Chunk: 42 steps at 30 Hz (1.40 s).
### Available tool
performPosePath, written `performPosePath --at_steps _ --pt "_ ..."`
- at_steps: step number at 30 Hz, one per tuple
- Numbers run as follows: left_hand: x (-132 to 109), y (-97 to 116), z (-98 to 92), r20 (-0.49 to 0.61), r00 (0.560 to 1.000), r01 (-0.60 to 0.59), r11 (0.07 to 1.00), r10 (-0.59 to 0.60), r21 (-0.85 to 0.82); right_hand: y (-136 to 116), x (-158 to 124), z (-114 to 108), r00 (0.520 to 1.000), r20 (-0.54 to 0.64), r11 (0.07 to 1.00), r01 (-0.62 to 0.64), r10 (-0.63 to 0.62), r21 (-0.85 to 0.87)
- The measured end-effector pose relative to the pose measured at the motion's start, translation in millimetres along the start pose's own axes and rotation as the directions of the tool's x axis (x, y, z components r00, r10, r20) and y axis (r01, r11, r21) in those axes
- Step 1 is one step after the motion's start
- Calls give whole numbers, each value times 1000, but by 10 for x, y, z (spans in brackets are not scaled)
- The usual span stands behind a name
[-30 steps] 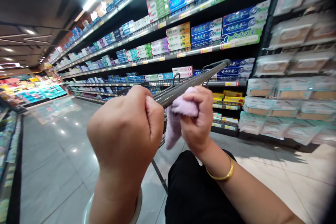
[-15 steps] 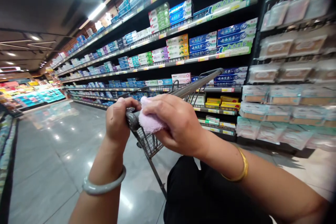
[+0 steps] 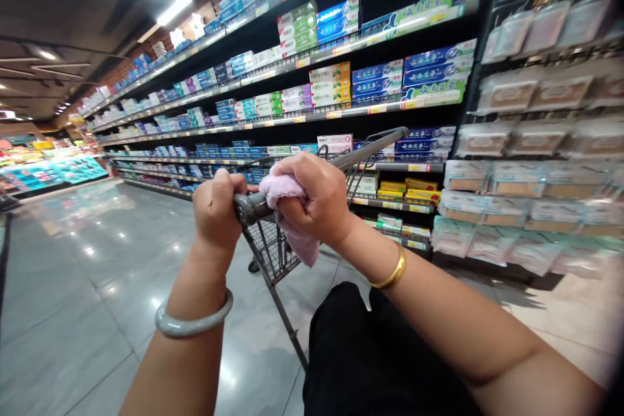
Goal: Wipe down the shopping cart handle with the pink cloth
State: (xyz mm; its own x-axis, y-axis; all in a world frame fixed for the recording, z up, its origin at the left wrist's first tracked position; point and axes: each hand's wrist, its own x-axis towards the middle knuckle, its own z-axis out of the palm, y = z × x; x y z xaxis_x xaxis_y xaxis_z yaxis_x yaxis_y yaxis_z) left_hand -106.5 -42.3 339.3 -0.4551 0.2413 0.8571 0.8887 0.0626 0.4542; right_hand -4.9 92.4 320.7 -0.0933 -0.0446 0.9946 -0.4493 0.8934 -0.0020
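Note:
My right hand (image 3: 319,198) is closed around a pale lilac cloth (image 3: 302,240), which wraps over the grey handlebar of a shopping cart (image 3: 373,145). A loose end of the cloth hangs below the bar. Just left of it, my left hand (image 3: 214,211) is closed on the cart beside the handle's rounded end cap (image 3: 248,208). Its fingertips are mostly hidden behind the cart's frame. The wire basket (image 3: 273,250) shows beneath the handle, tilted in view.
Long shelves (image 3: 273,118) of boxed toothpaste run along the far side of the cart. Packaged goods (image 3: 526,175) hang on a rack at the right. Shiny grey floor tiles (image 3: 73,286) stretch out on the left. My black-clad legs (image 3: 346,351) are close below the handle.
My right hand and the cloth have shifted a little along the handlebar, away from its end cap, and a cloth end now hangs down. My left hand keeps its hold. The view has turned slightly.

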Motion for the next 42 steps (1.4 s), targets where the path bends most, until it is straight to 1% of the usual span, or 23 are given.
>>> performPosePath --at_steps 4,9,14,18,22,24,27,28,30,33,35,36,39,42 --pt "36 -84 -38 -8 1000 3 999 -3 33 93 19 111 1000 -10 1000 21 -21 -8" --pt "46 -176 2 -7 1000 10 999 -10 42 184 22 149 999 33 999 -28 29 -17" --pt "66 -238 62 -32 999 -8 989 13 145 305 27 157 998 32 999 -50 50 10" --pt "103 -291 118 -38 999 -5 965 16 263 459 22 223 994 54 996 -93 93 8" --pt "141 -353 186 -68 998 13 944 9 330 593 51 292 989 69 989 -134 130 58" --pt "161 -383 230 -85 996 17 927 16 374 594 95 314 979 75 977 -196 189 90" --pt "192 -417 310 -99 995 30 904 14 427 487 172 326 951 105 942 -302 289 144" --pt "202 -423 339 -99 995 38 894 7 446 442 192 321 947 123 935 -315 298 162" --pt "217 -426 399 -94 995 58 869 -13 492 382 217 293 951 150 935 -297 271 196" --pt "236 -408 498 -66 997 61 824 -29 563 444 249 206 956 177 936 -272 235 224" --pt "247 -382 575 -38 999 44 793 -26 607 569 301 132 940 238 932 -295 244 211" --pt "254 -366 618 -22 1000 30 780 -21 625 639 342 95 925 282 930 -316 257 188" --pt "276 -303 765 18 1000 -8 757 -5 653 816 498 -5 855 415 925 -372 312 71" --pt "292 -220 931 83 996 -42 767 -15 640 911 636 -96 775 511 918 -389 371 -77"
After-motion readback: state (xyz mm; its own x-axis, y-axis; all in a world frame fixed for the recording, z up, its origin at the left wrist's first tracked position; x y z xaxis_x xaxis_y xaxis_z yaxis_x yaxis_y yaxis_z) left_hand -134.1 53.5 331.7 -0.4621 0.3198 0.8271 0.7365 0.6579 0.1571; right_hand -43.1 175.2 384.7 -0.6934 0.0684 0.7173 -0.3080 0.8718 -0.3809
